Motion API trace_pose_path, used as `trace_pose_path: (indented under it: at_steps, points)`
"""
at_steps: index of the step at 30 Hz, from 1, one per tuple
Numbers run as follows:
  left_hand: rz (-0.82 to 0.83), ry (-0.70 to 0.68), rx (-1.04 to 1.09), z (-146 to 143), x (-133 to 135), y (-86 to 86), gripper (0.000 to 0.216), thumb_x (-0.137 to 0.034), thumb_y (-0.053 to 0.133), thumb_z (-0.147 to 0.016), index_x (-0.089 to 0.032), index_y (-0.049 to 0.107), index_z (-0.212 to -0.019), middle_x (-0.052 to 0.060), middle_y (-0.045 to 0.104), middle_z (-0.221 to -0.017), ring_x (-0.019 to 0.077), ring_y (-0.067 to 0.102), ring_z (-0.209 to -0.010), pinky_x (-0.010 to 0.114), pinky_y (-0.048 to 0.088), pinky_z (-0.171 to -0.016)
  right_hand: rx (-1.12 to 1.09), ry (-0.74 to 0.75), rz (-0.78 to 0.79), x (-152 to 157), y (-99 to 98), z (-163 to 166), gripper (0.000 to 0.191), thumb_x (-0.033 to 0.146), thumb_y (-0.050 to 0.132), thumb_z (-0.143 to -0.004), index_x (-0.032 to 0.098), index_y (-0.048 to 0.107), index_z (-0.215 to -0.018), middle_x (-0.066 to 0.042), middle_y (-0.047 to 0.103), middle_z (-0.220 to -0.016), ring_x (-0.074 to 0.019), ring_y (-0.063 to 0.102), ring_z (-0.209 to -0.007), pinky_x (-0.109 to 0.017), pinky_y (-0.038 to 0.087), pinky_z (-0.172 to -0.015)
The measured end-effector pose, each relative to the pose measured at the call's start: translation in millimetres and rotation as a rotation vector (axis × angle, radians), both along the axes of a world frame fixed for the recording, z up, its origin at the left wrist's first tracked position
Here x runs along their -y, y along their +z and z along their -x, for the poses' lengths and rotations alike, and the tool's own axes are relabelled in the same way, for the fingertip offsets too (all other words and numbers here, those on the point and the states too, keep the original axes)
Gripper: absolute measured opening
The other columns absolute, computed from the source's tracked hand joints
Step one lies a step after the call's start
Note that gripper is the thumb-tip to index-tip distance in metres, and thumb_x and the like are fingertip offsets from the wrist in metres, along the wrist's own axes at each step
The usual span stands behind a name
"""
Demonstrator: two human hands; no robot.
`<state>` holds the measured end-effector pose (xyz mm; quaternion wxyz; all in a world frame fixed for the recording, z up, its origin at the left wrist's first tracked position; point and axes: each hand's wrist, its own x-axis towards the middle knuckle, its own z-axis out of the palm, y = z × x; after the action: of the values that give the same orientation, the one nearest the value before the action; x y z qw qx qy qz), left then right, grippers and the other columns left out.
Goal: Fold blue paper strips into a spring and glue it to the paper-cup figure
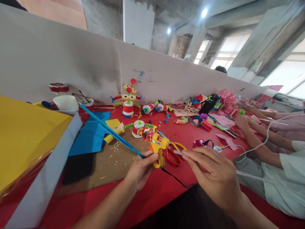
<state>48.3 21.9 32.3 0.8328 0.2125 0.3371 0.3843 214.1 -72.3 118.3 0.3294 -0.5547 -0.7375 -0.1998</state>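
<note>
I have one yellow plastic glue gun [158,145] above the red cloth-like surface [190,136], my left hand [143,168] closed around it and one long blue strip [109,129]. My right hand [212,171] narrowly pinches one short translucent stick [178,152], near the gun but apart. Beyond stands one red-and-white cup [137,129] with two green pleated arms [128,125].

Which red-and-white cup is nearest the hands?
The cup with green coils at its sides, just beyond the yellow glue gun; the other cups are farther back, toward the partition.
</note>
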Motion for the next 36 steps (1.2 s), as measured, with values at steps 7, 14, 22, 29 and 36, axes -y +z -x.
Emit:
trace_pose_path:
  at_steps: [7,14,22,29,36]
  points:
    - [-0.005,-0.043,0.052,2.3,0.3,1.5,0.038,-0.029,0.089,-0.038,-0.015,0.066,-0.066,-0.001,0.067,-0.061,0.0079,0.057,-0.053,0.018,0.04,-0.05,-0.03,0.015,-0.005,-8.0,0.8,6.2,0.022,0.011,0.062,-0.082,0.018,0.069,-0.101,-0.004,0.069,-0.086,-0.0137,0.063,-0.079,-0.027,0.051,-0.073]
    - [-0.071,-0.042,0.025,0.9,1.8,3.1,0.038,-0.028,0.089,-0.038,-0.014,0.065,-0.063,0.0,0.066,-0.062,0.011,0.06,-0.058,0.022,0.047,-0.058,0.026,0.008,0.001,-10.9,0.8,6.6,0.022,0.011,0.06,-0.082,0.018,0.069,-0.101,-0.004,0.069,-0.087,-0.0155,0.063,-0.08,-0.029,0.05,-0.074]
    - [-0.001,0.149,-0.064,-2.6,2.6,1.6,0.045,-0.02,0.088,-0.032,-0.018,0.055,-0.063,-0.006,0.063,-0.058,0.0096,0.059,-0.055,0.021,0.042,-0.053,-0.156,0.085,0.247,-16.9,3.5,2.3,0.017,0.017,0.054,-0.088,0.021,0.068,-0.097,-0.002,0.068,-0.082,-0.0134,0.062,-0.074,-0.025,0.048,-0.068]
    - [-0.136,0.106,-0.077,-3.6,3.2,0.7,0.035,-0.021,0.086,-0.039,-0.016,0.055,-0.055,-0.005,0.059,-0.053,0.0093,0.056,-0.052,0.022,0.04,-0.052,-0.054,0.083,0.151,-22.5,-2.0,-2.9,0.017,0.014,0.056,-0.085,0.018,0.069,-0.095,-0.003,0.069,-0.082,-0.0141,0.063,-0.074,-0.025,0.049,-0.069]
    - [-0.125,0.128,-0.115,-3.4,5.5,4.7,0.036,-0.017,0.086,-0.035,-0.016,0.055,-0.054,-0.003,0.062,-0.058,0.0122,0.059,-0.057,0.026,0.046,-0.058,0.108,0.098,0.048,-21.6,-1.3,-2.0,0.017,0.011,0.057,-0.083,0.016,0.069,-0.093,-0.004,0.07,-0.081,-0.0158,0.063,-0.072,-0.028,0.049,-0.069]
